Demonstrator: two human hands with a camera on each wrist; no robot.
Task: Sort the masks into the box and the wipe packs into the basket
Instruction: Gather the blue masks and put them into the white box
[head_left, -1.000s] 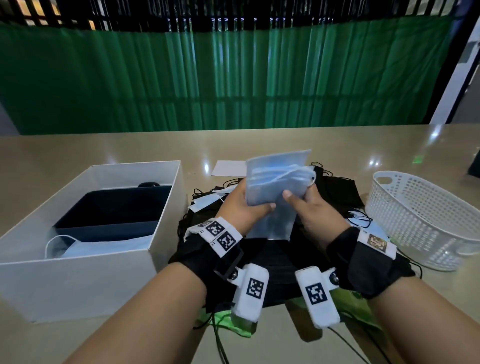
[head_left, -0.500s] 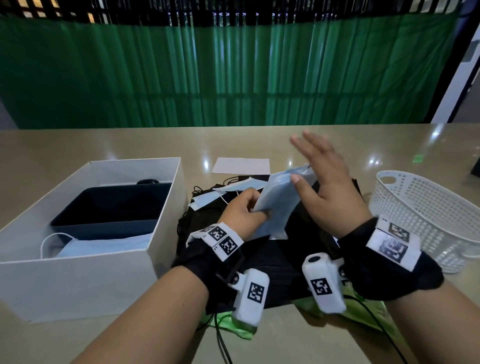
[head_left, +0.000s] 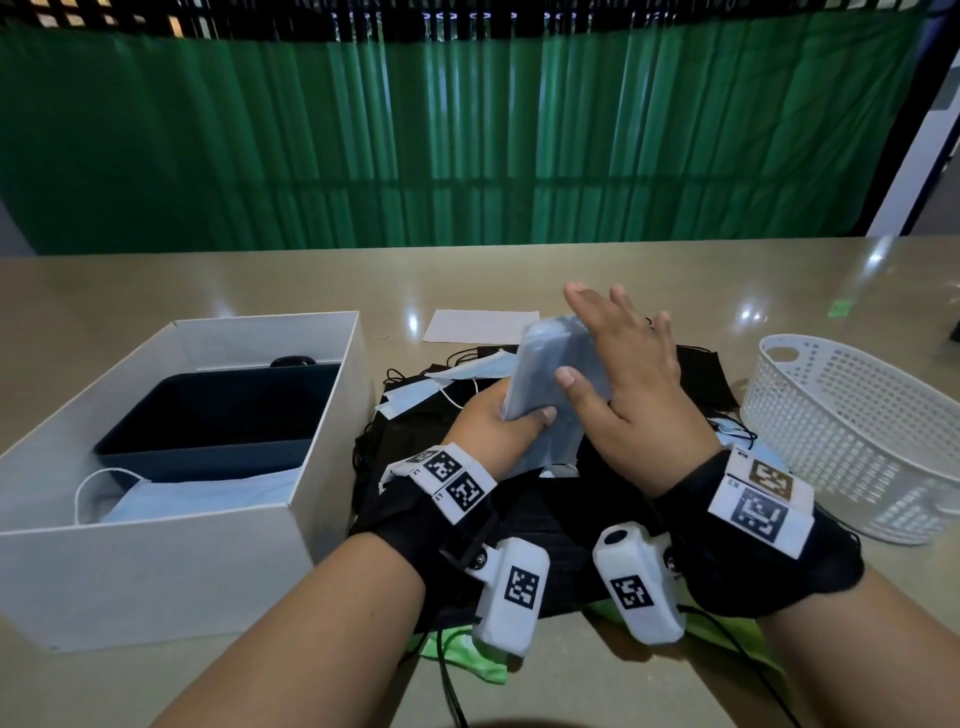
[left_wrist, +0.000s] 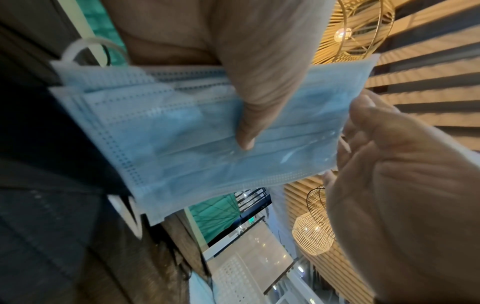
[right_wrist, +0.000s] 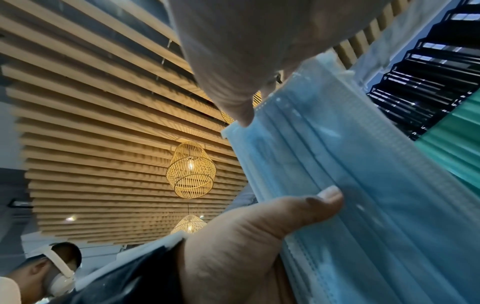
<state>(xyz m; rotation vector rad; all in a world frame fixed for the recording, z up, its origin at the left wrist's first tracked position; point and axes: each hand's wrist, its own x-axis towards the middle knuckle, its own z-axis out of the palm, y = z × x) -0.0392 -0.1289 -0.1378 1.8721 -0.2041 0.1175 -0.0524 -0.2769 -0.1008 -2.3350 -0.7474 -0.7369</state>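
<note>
While the white box (head_left: 223, 499) sits toward the bench's left edge with one blue mask (head_left: 197, 499) inside, the left hand (head_left: 493, 431) pinches a stack of blue masks (head_left: 550, 374) above the black mask pile (head_left: 519, 519) mid-bench; the right hand (head_left: 623, 384), fingers spread, presses its thumb against the stack. Toward the right edge stands the white basket (head_left: 857, 431).
</note>
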